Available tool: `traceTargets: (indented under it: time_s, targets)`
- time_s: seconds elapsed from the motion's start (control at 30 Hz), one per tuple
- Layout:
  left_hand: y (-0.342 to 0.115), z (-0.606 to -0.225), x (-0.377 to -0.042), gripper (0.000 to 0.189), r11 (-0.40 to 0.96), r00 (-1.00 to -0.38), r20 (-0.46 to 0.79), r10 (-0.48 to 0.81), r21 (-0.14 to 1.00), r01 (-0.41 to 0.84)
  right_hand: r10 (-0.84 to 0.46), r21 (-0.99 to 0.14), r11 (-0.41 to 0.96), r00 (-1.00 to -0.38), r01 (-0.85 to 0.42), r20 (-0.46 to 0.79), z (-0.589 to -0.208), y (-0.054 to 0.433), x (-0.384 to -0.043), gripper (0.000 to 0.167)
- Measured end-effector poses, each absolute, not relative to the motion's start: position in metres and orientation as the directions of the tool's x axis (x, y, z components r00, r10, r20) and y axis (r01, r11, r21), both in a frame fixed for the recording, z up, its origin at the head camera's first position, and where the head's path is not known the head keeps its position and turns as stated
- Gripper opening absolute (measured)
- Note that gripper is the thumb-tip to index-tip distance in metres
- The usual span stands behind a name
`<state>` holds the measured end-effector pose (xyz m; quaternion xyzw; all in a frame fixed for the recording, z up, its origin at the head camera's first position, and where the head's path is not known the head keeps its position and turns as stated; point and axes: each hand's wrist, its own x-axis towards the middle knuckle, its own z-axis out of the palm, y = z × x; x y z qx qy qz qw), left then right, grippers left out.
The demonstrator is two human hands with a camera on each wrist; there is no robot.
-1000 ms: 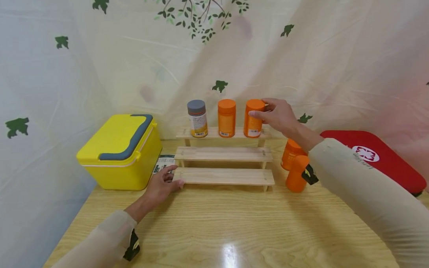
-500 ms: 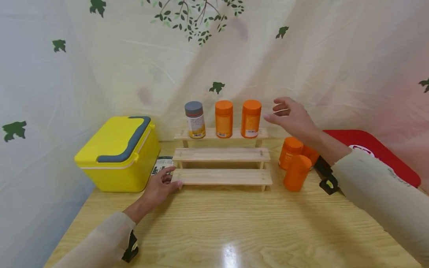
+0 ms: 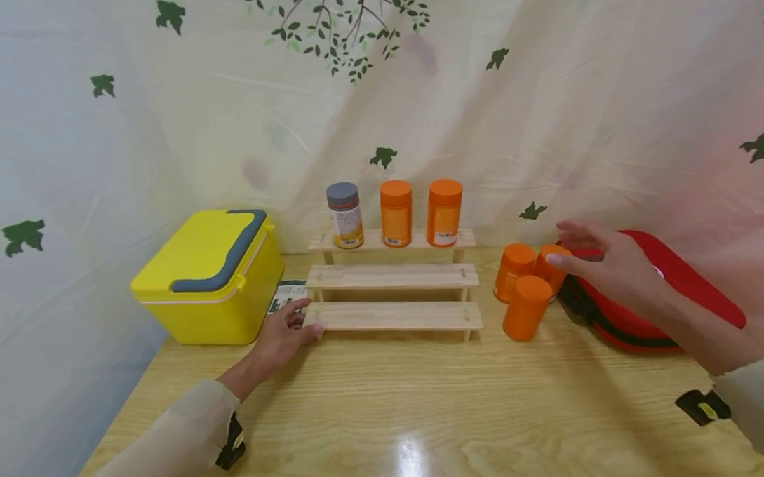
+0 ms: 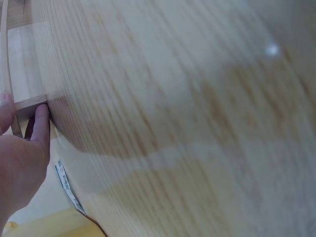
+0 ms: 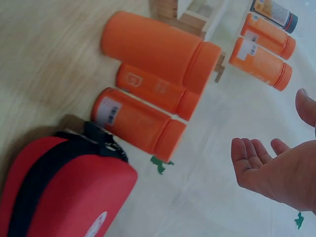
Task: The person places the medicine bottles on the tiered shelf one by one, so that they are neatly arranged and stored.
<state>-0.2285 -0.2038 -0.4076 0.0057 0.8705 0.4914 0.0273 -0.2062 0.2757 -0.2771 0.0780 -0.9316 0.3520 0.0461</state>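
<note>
My left hand [image 3: 281,340] holds the left end of the three-tier wooden rack [image 3: 394,314], thumb at the lowest shelf's edge. The left wrist view shows its fingers against the rack's support [image 4: 30,102]. On the top shelf stand a grey-capped bottle [image 3: 348,225], an orange bottle [image 3: 397,220] and another orange bottle [image 3: 444,219]. Right of the rack, a front orange bottle [image 3: 525,314], a back-left one [image 3: 514,276] and a back-right one [image 3: 550,280] stand clustered on the table. My right hand [image 3: 617,269], fingers apart and holding nothing, is beside the back-right bottle.
A yellow box [image 3: 213,300] with a grey handle stands left of the rack, a printed paper [image 3: 289,292] between them. At the right lies a red case [image 3: 693,291], partly behind my right forearm. A patterned cloth [image 3: 377,112] hangs behind the table [image 3: 362,407].
My right hand has let go of the rightmost orange bottle on the top shelf and moved right and down to the clustered bottles. My left hand has stayed on the rack.
</note>
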Motion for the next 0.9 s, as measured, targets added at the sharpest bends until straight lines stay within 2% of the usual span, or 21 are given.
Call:
traceTargets:
  time_s: [0.37,0.9]
  targets:
    - [-0.205,-0.409,-0.227,0.061,0.523,-0.999,-0.037,0.034,0.852,-0.014,-0.101,-0.614,0.773,-0.987,-0.158,0.127,-0.302,0.298,-0.192,0.076]
    - [-0.204,-0.409,-0.228,0.062,0.522,-0.999,-0.034,0.042,0.853,-0.007,-0.158,-0.661,0.723,-0.980,-0.199,0.122,-0.333,0.289,-0.191,0.075]
